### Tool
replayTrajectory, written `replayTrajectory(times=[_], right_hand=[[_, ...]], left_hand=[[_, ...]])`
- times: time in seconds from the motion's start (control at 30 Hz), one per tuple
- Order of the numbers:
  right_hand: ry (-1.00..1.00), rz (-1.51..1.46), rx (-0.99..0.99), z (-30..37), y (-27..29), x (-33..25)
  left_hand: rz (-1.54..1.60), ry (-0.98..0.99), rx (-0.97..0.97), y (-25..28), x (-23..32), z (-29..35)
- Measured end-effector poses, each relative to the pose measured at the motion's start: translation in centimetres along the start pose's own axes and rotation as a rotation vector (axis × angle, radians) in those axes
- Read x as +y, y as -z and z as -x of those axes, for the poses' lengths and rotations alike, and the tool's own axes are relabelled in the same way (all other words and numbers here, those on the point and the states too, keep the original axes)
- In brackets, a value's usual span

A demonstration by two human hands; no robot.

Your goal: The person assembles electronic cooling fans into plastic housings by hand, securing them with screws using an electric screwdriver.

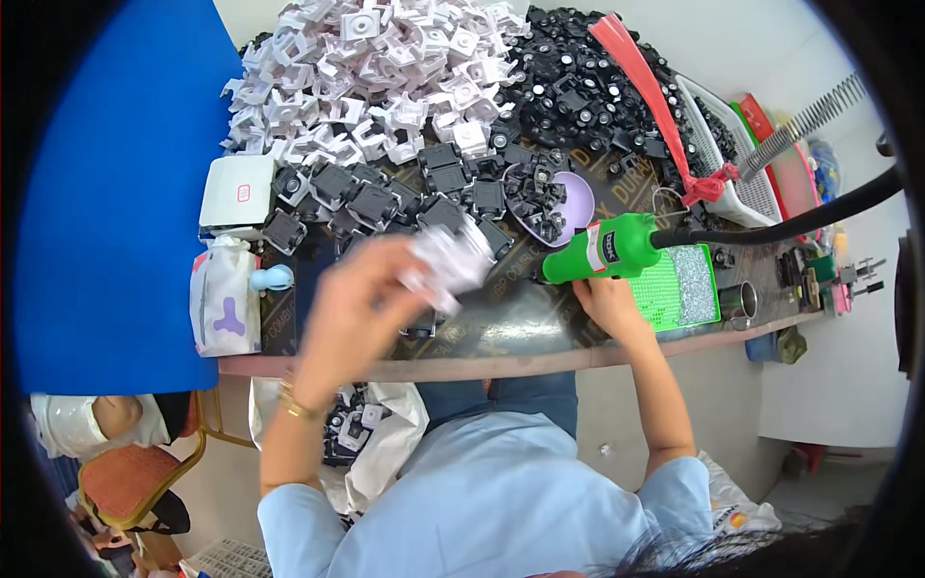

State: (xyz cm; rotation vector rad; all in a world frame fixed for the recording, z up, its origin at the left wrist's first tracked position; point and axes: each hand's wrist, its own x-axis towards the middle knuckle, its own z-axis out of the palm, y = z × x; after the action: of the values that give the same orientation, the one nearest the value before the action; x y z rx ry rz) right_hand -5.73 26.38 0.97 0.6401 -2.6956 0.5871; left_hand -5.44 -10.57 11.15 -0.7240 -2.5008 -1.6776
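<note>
My left hand [361, 303] is raised over the near left part of the table, its fingers closed on a white plastic housing [448, 265] that is blurred by motion. My right hand [609, 303] is at the near side of a green electric screwdriver [605, 249], which covers most of its fingers. Whether they grip the tool is hidden. The screwdriver lies nearly level, its front end pointing left and a black cable leaving its back. Close to its right side is a green tray [714, 289] with small silvery screws. Black plastic assemblies [371, 204] lie beyond my left hand.
White housings [385, 72] are heaped at the back, beside a pile of black parts [578, 82]. A purple bowl [578, 197] holds black pieces. A red strap [665, 116] and coiled spring [805, 125] hang at right. A metal cup [740, 301] stands near the front edge.
</note>
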Motion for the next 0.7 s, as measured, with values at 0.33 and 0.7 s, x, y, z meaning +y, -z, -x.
replayTrajectory(times=[0.33,0.7], right_hand=[[-0.106,0.062,0.063,0.9,0.0,-3.7],[-0.258,-0.267,-0.023,5.0,1.3,-4.7]], left_hand=[[-0.038,0.109,0.081,-13.5,-3.0,4.3],[-0.285,-0.322,-0.038,-17.0,-1.2,4.7]])
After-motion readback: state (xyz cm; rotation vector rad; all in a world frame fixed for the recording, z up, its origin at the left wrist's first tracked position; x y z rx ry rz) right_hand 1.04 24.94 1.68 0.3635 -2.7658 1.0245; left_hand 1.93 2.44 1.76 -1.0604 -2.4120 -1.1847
